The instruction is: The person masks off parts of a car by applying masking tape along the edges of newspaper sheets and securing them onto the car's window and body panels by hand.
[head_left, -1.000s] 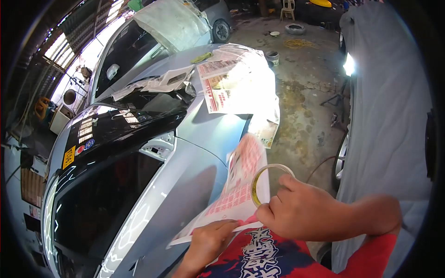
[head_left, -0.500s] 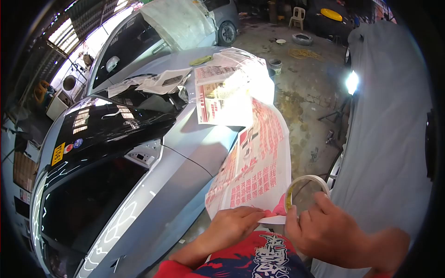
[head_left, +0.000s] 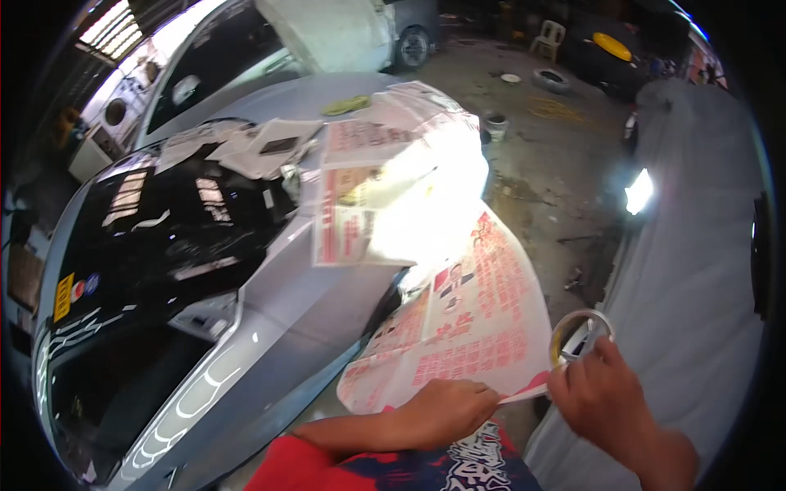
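Note:
My right hand (head_left: 606, 397) is closed on a roll of masking tape (head_left: 557, 347), which stands up above the fingers. A narrow strip runs from the roll along the lower edge of a newspaper sheet (head_left: 483, 327) with red print. At that edge my left hand (head_left: 450, 409) is closed, pinching the paper's corner; its fingertips are partly hidden. The sheet spreads beside the front of a silver-blue car (head_left: 303, 295). Its upper end meets another newspaper sheet (head_left: 348, 196) lying over the hood, where glare washes out the detail.
A bright lamp (head_left: 639, 192) stands at right, before a large grey cover (head_left: 696, 270). Behind are a bucket (head_left: 495, 125), a tyre (head_left: 551, 80), a plastic chair (head_left: 548, 37) and a second car (head_left: 221, 61). A green cloth (head_left: 345, 105) lies on the hood.
My right hand and the tape roll have moved right, away from my left hand, with more strip showing between them. The loose sheet is spread wider. The view has shifted.

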`<move>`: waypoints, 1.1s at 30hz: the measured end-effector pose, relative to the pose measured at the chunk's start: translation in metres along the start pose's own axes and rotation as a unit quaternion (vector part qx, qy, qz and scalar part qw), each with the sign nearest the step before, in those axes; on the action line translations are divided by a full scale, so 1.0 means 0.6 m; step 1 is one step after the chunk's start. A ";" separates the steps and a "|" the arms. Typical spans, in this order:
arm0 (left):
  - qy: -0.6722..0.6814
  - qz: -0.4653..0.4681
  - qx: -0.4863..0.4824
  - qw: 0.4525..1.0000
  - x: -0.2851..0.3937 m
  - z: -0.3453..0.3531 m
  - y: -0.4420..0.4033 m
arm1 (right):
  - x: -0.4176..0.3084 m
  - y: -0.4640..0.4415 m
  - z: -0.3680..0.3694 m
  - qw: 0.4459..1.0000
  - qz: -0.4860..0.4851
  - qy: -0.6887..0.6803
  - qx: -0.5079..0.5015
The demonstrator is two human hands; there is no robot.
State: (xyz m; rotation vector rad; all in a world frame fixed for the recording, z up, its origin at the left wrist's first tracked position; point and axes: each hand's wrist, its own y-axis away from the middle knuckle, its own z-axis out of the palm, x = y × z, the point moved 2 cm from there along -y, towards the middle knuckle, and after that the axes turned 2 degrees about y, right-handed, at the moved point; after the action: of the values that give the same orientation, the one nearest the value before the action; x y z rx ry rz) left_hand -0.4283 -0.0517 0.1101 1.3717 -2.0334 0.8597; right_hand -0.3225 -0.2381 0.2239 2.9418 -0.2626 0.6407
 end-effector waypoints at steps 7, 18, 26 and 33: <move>-0.013 0.042 -0.205 0.978 -0.048 0.010 -0.175 | 0.249 0.094 0.150 0.894 0.424 -0.144 -0.028; 0.006 -0.014 -0.263 0.965 -0.167 0.054 -0.484 | 0.315 0.107 0.432 0.689 0.246 -0.668 0.136; -0.027 -0.033 -0.278 0.959 -0.218 0.117 -0.733 | 0.520 0.099 0.553 0.700 0.306 -0.619 0.184; -0.026 -0.065 -0.234 0.970 -0.268 0.132 -0.892 | 0.650 0.078 0.649 0.702 0.315 -0.590 0.246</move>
State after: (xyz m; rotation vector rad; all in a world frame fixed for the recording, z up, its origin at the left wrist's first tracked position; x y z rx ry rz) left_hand 0.1213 -0.1653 0.0528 1.2443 -1.9916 0.2595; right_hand 0.1739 -0.3991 0.0404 3.1641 -1.3950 -1.5307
